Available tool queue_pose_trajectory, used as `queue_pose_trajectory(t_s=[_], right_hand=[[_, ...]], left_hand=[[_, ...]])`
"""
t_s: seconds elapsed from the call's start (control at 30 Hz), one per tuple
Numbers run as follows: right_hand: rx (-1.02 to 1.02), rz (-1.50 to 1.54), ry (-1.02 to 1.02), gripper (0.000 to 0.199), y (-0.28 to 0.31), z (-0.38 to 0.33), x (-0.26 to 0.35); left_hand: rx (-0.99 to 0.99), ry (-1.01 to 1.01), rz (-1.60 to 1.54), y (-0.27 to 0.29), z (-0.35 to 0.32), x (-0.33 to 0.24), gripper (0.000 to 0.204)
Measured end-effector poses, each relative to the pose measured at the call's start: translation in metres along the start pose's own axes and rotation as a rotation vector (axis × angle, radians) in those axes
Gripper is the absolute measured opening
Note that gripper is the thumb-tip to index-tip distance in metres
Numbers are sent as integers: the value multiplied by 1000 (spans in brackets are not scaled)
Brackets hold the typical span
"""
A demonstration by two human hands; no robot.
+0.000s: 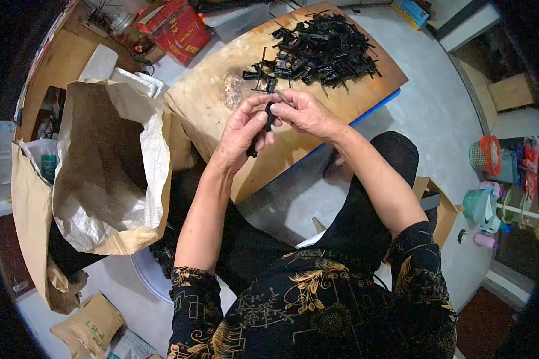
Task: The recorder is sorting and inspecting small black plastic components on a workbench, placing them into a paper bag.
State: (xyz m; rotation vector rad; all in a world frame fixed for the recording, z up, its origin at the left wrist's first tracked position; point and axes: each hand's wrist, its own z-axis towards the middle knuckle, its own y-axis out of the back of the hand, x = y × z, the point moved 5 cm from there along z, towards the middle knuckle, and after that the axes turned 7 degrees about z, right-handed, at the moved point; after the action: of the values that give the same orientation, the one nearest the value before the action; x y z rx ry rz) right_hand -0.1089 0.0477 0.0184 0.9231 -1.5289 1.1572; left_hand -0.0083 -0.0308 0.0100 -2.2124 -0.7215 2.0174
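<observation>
Head view, looking down: a person's two bare hands meet over the table [200,119], between its left corner and its near right edge. The left hand [243,128] pinches a narrow black part [269,115], whose lower end pokes out below the fingers. The right hand [310,113] is bunched at the upper end; whether it grips the part or something thin and greyish cannot be told. The part looks light, stiff and smooth, probably plastic, so the thicker body seems the safest hold. Similar parts lie in a tangled heap [326,51] at the table's far right end, their thin prongs likely to catch or snap. Loose parts [270,85] clutter the space before it. An open paper sack [154,179] stands just beside the left corner, crowding that side.
</observation>
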Motion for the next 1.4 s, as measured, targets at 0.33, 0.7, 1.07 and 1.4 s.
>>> queue_pose_trajectory(t_s=[0.33, 0.7, 1.07, 1.4], right_hand=[[-187, 107, -122, 32, 16, -9, -23], [-239, 222, -187, 35, 9, -18, -23], [-231, 238, -211, 30, 2, -5, -30], [-131, -42, -358, 26, 6, 28, -45]], left_hand=[[-158, -22, 467, -10, 8, 3, 31], [-272, -54, 411, -16, 24, 13, 33], [-384, -395, 677, -3, 24, 20, 31], [-465, -68, 582, 32, 17, 26, 33]])
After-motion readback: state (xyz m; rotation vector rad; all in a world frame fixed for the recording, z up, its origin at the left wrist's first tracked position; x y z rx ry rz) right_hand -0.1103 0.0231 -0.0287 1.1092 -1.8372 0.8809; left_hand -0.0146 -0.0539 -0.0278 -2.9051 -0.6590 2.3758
